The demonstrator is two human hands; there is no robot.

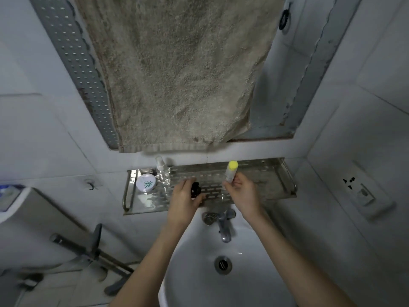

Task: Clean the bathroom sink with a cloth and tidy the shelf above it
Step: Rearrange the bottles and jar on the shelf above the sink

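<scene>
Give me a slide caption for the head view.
Left hand holds a black item, right hand a yellow-capped tube, at the shelf above the sink.

You had a beige towel [177, 74] hanging over the mirror frame [308, 85]. A black hair tie [284, 19] hung at upper right. A wall socket [354, 185] sat on your right and a small hook [90, 185] on your left.
</scene>
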